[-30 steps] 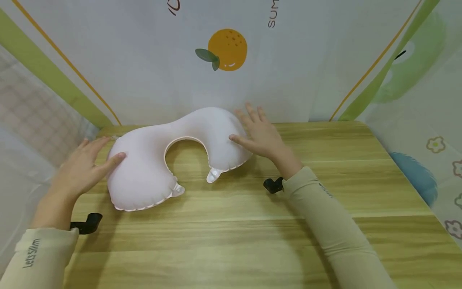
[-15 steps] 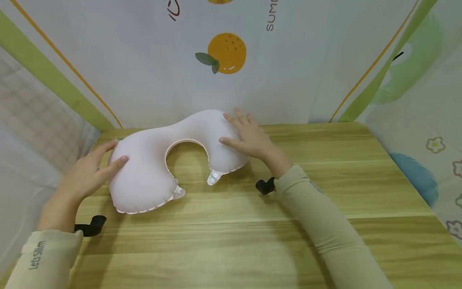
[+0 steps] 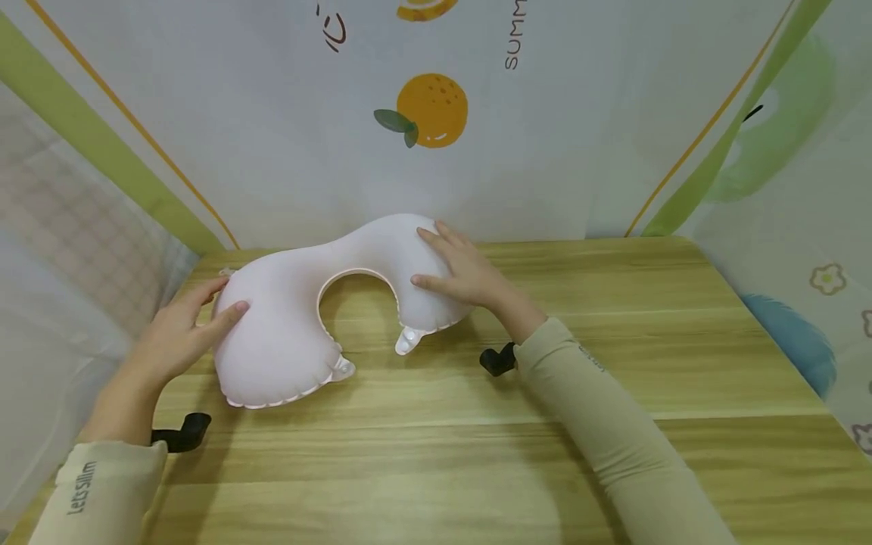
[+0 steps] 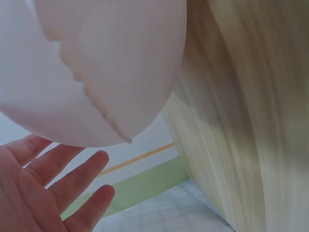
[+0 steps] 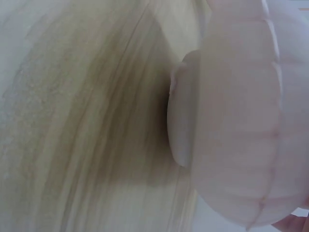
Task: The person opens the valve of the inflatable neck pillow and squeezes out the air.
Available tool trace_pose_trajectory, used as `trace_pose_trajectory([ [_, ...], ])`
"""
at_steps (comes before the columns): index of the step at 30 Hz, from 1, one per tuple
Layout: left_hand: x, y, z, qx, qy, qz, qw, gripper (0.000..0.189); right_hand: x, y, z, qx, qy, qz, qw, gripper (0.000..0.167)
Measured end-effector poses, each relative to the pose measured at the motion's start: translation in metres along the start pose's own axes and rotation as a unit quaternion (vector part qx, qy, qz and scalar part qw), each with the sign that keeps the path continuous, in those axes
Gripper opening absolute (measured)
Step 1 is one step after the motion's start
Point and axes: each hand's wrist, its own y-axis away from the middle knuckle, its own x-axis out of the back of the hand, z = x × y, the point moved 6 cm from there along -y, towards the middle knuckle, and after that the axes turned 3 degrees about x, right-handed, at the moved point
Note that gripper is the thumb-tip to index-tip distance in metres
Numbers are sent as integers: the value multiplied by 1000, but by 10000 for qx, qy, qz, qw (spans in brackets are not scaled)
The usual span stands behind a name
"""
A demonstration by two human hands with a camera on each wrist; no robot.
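Observation:
A pale pink, inflated U-shaped neck pillow (image 3: 272, 341) lies at the back left of the wooden table, its opening facing the front. Both of its ends carry a small clear snap tab (image 3: 343, 369). My left hand (image 3: 173, 341) touches the pillow's left end, thumb on top. In the left wrist view its fingers (image 4: 79, 186) are spread and nearly straight beside the seam. On the right end rests my right hand (image 3: 466, 272), fingers extended over the far side and thumb on top. Only fingertips (image 5: 292, 223) of it show in the right wrist view, past the pillow's bulge.
The wooden table (image 3: 409, 469) ends at the back against a white curtain (image 3: 545, 166) printed with an orange. A black wrist mount (image 3: 182, 434) juts out by the left wrist, another black mount (image 3: 497, 359) by the right. A blue fuzzy shape (image 3: 790, 341) shows beyond the right edge.
My right hand has moved left from the pillow's outer edge onto its right end. The left hand has shifted slightly right against the left end. The head view has tilted up a little.

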Motion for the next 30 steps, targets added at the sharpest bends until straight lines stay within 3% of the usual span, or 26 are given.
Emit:
trace_pose_trajectory([
  [11, -2, 3, 0, 17, 190, -44, 9998, 76, -7, 1, 7, -87, -334, 90, 9994, 85],
  [30, -4, 3, 2, -73, 383, 80, 9992, 77, -4, 6, 8, -101, -382, 141, 9991, 88],
])
